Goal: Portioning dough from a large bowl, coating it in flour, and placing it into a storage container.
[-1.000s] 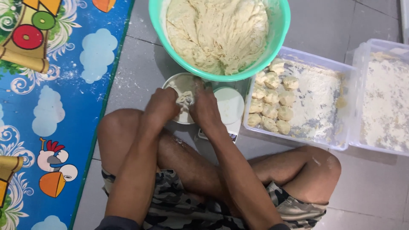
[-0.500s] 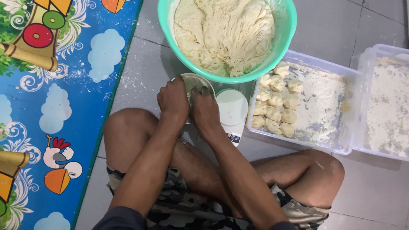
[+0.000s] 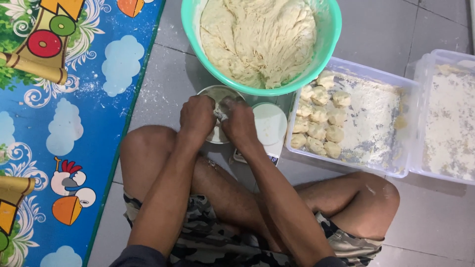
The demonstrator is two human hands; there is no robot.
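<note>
Dough-shaping step: left hand [image 3: 197,117] and right hand [image 3: 241,124] both have their grip closed on one small dough piece [image 3: 220,113], pinched between them over the small bowl [image 3: 213,95], at 6 o'clock below the green dough basin [image 3: 330,34]. Likely next: the piece needs placing among the dough balls [image 3: 316,126] in the floured tray [image 3: 376,118], 3 o'clock of hands.

Mint-green bowl [image 3: 330,47], cream dough [image 3: 260,37], blue cartoon-patterned mat [image 3: 64,113].
</note>
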